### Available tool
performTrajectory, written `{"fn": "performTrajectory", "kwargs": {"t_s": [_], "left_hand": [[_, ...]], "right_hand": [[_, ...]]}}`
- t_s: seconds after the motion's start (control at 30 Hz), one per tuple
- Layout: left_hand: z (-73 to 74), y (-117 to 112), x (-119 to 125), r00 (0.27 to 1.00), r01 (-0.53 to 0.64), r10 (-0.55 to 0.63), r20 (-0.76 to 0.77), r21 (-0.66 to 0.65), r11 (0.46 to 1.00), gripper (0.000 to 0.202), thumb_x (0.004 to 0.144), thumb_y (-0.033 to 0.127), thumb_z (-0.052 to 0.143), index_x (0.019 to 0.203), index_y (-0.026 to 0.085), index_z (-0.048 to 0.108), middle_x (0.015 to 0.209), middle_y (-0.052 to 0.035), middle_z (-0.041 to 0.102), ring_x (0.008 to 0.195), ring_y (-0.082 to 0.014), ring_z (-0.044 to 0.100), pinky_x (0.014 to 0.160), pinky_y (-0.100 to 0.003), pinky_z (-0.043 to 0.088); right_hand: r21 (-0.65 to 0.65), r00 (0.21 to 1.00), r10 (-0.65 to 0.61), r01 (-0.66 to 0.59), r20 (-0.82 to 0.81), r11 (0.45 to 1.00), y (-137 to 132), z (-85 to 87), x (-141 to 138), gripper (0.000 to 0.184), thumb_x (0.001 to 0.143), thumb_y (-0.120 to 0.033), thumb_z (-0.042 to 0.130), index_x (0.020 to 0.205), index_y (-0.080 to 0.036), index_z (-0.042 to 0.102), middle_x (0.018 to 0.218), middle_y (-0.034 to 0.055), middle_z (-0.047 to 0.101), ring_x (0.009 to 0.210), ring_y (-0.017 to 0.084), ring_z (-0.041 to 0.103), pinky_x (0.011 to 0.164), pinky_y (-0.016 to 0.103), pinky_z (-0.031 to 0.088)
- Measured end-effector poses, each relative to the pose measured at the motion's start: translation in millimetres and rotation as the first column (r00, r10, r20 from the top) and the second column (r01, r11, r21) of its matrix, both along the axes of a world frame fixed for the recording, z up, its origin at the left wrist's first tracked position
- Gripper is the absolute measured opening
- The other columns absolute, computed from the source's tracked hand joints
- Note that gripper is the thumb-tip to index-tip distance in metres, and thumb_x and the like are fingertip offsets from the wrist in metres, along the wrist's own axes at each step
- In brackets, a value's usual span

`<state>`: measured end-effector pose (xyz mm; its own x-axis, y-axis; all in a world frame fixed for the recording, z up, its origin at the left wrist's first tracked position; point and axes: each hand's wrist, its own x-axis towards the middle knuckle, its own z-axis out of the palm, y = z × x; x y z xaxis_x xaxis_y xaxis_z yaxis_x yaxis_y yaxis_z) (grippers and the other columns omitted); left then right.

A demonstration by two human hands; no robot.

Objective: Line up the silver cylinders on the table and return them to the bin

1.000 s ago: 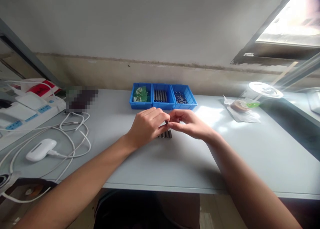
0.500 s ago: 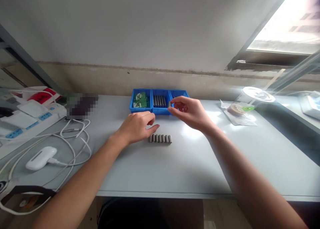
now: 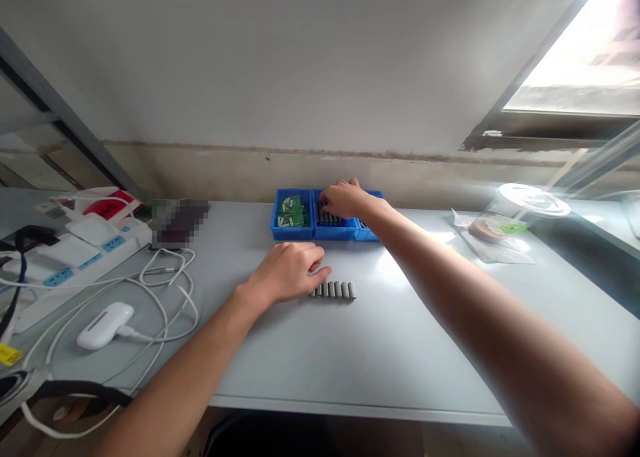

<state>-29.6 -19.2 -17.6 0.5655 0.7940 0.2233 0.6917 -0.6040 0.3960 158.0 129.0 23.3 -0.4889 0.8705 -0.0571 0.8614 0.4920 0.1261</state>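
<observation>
A short row of several small grey metal cylinders [image 3: 334,290] lies on the grey table [image 3: 390,350]. My left hand [image 3: 291,271] rests on the table with curled fingers, touching the row's left end. My right hand [image 3: 344,198] is stretched out over the middle blue bin [image 3: 334,229], which holds more grey cylinders, with its fingers bent down into the bin. What those fingers hold is hidden. The left blue bin [image 3: 293,214] holds green circuit boards. The right blue bin [image 3: 367,234] is mostly covered by my right forearm.
At the left lie a white power strip [image 3: 75,260], a white charger [image 3: 105,325] and looped white cables [image 3: 165,297]. A blurred dark object [image 3: 180,220] sits near the wall. At the right are a tape roll on plastic [image 3: 487,229] and a white lid [image 3: 534,199].
My right hand left the row of cylinders, rose with a small piece pinched in its fingers, and has reached forward into the middle bin. My left hand stayed by the row.
</observation>
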Motion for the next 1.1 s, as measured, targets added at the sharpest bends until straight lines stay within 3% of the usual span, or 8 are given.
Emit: {"fn": "performTrajectory", "kwargs": {"t_s": [0.2,0.63,1.1], "left_hand": [[-0.1,-1,2,1.0,0.014,-0.014,0.014,0.034,0.999,0.036,0.093,0.033,0.061,0.07,0.02,0.036,0.067,0.0033,0.049,0.062,-0.0134,0.04,0.059,-0.029,0.025],[0.1,-2,4,0.998,0.038,-0.04,0.038,0.069,0.997,0.032,0.093,0.031,0.062,0.07,0.02,0.042,0.068,0.0036,0.051,0.062,-0.0131,0.043,0.058,-0.029,0.027],[1.2,-3,4,0.999,0.05,-0.051,0.016,0.061,0.997,0.031,0.092,0.033,0.063,0.072,0.02,0.044,0.069,0.0037,0.052,0.063,-0.0132,0.044,0.059,-0.029,0.029]], "right_hand": [[0.039,1.0,0.001,0.0,-0.024,0.999,8,-8.4,-3,0.026,0.096,-0.023,0.059,0.118,-0.021,0.074,0.109,0.0141,0.077,0.107,0.034,0.065,0.094,0.047,0.034],[0.074,0.993,-0.053,0.061,-0.107,0.995,20,-18.9,-4,0.022,0.093,-0.027,0.059,0.097,-0.019,0.079,0.092,0.0142,0.077,0.091,0.03,0.066,0.093,0.047,0.03],[0.045,0.982,-0.085,0.094,-0.169,0.995,22,-21.9,-6,0.027,0.094,-0.029,0.057,0.099,-0.017,0.082,0.095,0.0163,0.077,0.099,0.034,0.066,0.098,0.051,0.028]]}}
